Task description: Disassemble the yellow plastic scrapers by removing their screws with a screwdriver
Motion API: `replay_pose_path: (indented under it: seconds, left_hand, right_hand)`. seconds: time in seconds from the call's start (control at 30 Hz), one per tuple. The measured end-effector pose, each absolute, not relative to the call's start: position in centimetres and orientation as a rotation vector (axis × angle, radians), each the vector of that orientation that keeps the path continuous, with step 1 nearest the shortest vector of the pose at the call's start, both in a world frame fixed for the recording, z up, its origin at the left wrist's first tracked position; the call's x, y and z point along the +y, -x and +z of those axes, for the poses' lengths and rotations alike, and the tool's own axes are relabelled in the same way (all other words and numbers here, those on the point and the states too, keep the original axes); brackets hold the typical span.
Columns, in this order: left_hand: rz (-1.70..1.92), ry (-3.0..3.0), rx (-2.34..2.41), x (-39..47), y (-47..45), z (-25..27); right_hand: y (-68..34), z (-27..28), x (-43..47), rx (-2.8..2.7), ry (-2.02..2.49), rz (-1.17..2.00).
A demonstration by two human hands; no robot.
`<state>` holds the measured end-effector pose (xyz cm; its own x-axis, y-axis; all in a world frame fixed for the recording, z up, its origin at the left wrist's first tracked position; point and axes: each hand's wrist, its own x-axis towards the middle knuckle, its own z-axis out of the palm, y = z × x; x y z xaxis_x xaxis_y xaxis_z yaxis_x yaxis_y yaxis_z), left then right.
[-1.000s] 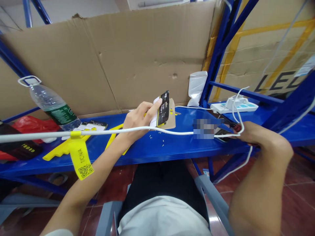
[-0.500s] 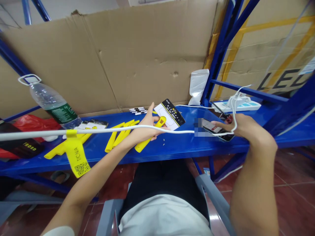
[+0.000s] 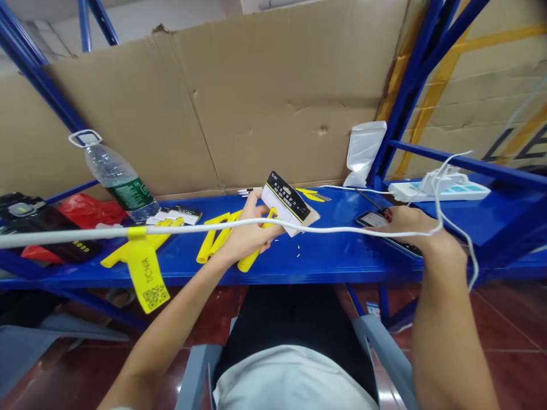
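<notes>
My left hand [image 3: 250, 234] is closed around a hollow yellow plastic handle [image 3: 248, 262], which slants on the blue shelf. Against the same fingers leans a black and white packaging card [image 3: 285, 199] with a hang hole. On the right, my right hand [image 3: 412, 228] is closed on what looks like a screwdriver [image 3: 387, 215], dark red at the handle with a thin dark shaft. Beneath that hand lies a phone [image 3: 371, 220], partly covered. Several small screws [image 3: 298, 250] are scattered between my hands. More yellow handles [image 3: 207, 245] lie left of my left hand.
A white cable [image 3: 333, 229] with a yellow tag [image 3: 147, 273] crosses in front of the view. A water bottle [image 3: 122, 179] leans at left beside a red bag [image 3: 89, 210]. Yellow pieces with grey blades [image 3: 314, 196] lie behind the card. A power strip [image 3: 444, 192] sits right.
The view has swung left, so the scene sits further right. The card in my left hand has tilted more upright. My right hand has lowered over the phone, covering more of it.
</notes>
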<state>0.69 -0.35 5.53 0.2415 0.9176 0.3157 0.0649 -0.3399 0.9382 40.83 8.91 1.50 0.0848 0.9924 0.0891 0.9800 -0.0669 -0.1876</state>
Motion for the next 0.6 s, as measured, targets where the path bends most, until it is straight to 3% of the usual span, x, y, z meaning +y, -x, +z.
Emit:
replay_pose_path:
  seconds: [0.6]
  left_hand:
    - [1.321, -1.617, 0.799, -1.9, -0.2, 4.7]
  right_hand:
    - [-41.6, 2.1, 8.9, -2.072, 2.199, 0.159]
